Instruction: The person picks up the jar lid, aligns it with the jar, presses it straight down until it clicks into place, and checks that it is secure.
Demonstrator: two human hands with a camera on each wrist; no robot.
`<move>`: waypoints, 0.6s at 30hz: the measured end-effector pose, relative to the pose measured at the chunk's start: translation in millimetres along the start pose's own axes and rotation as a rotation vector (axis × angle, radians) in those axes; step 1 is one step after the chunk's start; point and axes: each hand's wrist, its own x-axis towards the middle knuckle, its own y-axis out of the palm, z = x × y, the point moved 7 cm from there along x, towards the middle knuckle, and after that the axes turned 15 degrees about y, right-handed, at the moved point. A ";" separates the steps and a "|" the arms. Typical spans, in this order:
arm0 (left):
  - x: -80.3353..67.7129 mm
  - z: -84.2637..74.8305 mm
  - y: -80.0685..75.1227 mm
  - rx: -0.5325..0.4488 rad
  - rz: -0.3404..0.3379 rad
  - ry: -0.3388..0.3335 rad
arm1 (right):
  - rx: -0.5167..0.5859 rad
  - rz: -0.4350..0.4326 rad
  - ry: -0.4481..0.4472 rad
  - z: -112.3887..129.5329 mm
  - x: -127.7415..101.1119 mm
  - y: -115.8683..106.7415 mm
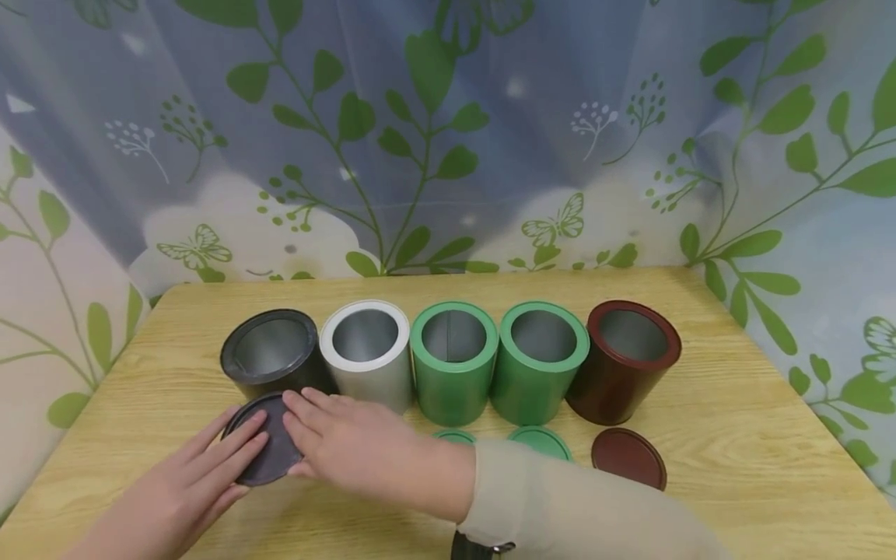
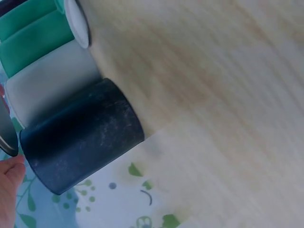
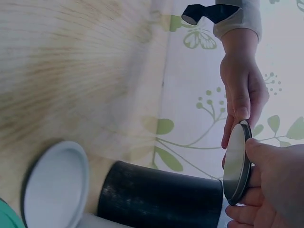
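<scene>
A black round lid (image 1: 269, 447) is held between both hands, close in front of the black can (image 1: 276, 350) and overlapping its lower side in the head view. My left hand (image 1: 178, 482) grips the lid's left side, fingers over the top and thumb at the edge, as the right wrist view shows. From the other side my right hand (image 1: 360, 443) grips it, fingers on the upper face and thumb (image 3: 259, 152) at the rim. In the left wrist view only part of the lid (image 2: 7, 130) shows. The black can stands uncovered, its inside visible.
To the right stand a white can (image 1: 371, 381), two green cans (image 1: 455, 389) and a dark red can (image 1: 612, 389), all uncovered. Two green lids (image 1: 542, 442), a dark red lid (image 1: 628, 459) and a white lid (image 3: 59, 185) lie in front. My right sleeve (image 1: 560, 498) crosses before them.
</scene>
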 end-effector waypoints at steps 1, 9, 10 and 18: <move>1.6 1.2 -2.0 -0.001 0.000 -0.004 | -0.001 -0.004 0.002 -1.3 1.3 -1.7; 11.5 9.7 -16.4 -0.015 -0.077 -0.006 | 0.022 -0.049 0.019 -12.4 12.2 -13.1; 12.4 10.9 -17.6 -0.010 -0.084 -0.009 | 0.024 -0.049 0.019 -13.5 13.6 -14.1; 13.5 27.6 -11.8 -0.044 0.043 -0.123 | 0.036 0.062 0.039 -21.9 23.9 -10.2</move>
